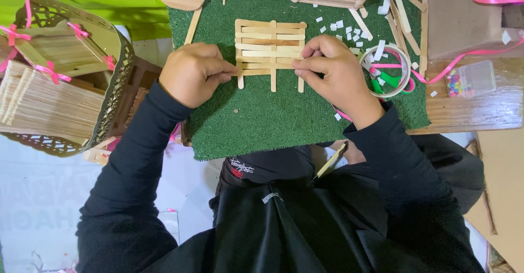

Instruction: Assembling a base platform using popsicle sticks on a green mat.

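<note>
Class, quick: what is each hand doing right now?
Left hand: curled, fingertips pressing the left end of the stick panel.
Right hand: curled, fingertips pinching the panel's lower right edge.

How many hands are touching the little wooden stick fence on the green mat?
2. The left hand presses the stick panel at its lower left edge; the right hand pinches its lower right edge. No other hands show.

My left hand [192, 73] and right hand [333, 68] pinch the lowest slat of a craft-stick lattice panel [270, 46] lying on green turf mat [273, 117].
</note>
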